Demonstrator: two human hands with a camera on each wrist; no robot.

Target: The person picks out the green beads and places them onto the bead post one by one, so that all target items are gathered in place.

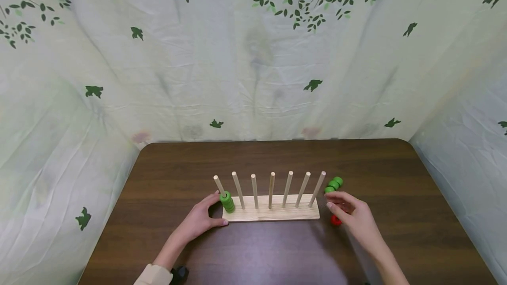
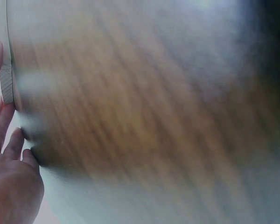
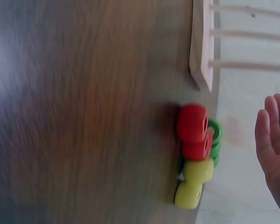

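A pale wooden peg board [image 1: 273, 214] with a row of upright pegs lies on the table. Several green rings [image 1: 227, 202] are stacked on its leftmost peg. My left hand [image 1: 200, 218] holds the board's left end, thumb at the front corner and fingers behind. Above the loose rings off the board's right end is my right hand [image 1: 352, 212], fingers slightly bent, with nothing visible in them. Under it a red ring [image 1: 336, 220] shows partly. In the right wrist view, red rings [image 3: 192, 123] and yellow rings [image 3: 193, 182] lie apart from that hand [image 3: 277, 149].
More green rings [image 1: 334, 184] lie beyond the right hand, near the board's right end. The brown wooden table [image 1: 277, 254] has rounded far corners. Behind it hangs a pale curtain [image 1: 237, 56] with leaf prints, which also closes off both sides.
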